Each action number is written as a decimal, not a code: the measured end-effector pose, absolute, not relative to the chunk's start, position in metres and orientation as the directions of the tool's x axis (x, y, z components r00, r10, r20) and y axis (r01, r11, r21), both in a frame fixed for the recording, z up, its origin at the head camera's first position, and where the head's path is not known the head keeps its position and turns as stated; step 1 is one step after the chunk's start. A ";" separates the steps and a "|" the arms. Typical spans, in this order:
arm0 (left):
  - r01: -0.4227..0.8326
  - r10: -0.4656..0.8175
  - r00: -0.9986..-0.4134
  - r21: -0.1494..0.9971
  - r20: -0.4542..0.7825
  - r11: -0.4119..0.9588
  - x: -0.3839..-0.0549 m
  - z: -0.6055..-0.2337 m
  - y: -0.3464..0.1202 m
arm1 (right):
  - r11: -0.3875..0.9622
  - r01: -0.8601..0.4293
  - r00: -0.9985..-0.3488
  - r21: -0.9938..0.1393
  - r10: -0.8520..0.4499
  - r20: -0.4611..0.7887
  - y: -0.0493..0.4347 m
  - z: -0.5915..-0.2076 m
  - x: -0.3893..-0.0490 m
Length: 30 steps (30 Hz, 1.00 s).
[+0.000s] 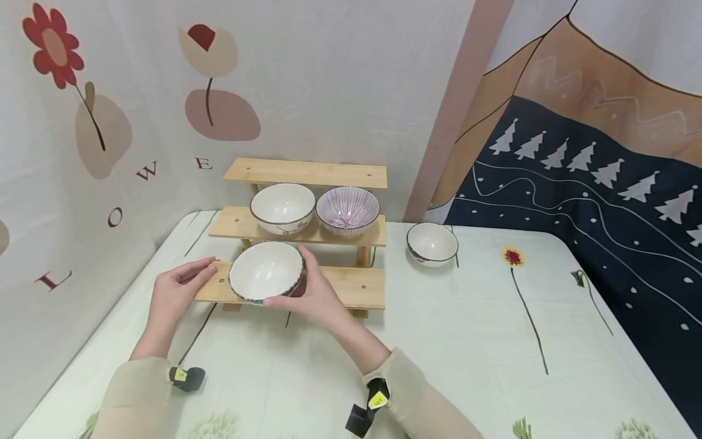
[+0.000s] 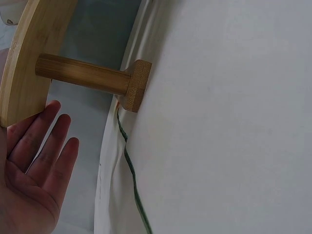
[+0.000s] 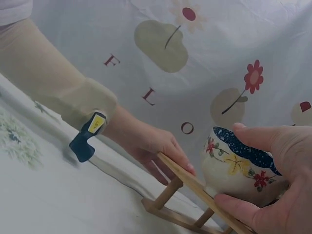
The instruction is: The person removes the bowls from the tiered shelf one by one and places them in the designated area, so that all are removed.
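Right hand (image 1: 320, 300) has the blue-rimmed floral bowl (image 1: 265, 271) gripped by its right side, so the bowl lies just left of that palm, over the left half of the bamboo stand's bottom shelf (image 1: 351, 285). Left hand (image 1: 174, 294) is pinching that shelf's left end, bowl between both hands but only the right touching it; it's round, so no long axis.

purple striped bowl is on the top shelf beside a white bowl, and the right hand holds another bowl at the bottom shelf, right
Not quite: the head view shows the purple striped bowl on the middle shelf, not the top one. It is beside a white bowl, and the right hand does hold another bowl at the bottom shelf.
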<state>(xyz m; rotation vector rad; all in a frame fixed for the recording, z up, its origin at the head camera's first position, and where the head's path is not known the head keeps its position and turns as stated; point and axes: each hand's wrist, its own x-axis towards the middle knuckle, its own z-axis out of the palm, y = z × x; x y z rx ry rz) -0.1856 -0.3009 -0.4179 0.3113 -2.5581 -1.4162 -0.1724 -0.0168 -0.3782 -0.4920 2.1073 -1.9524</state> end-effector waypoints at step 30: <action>-0.090 -0.278 -0.958 0.843 0.073 0.531 -0.187 -0.420 -0.302 | -0.024 -0.084 -0.940 -0.996 -0.330 0.087 -0.020 -0.381 -0.168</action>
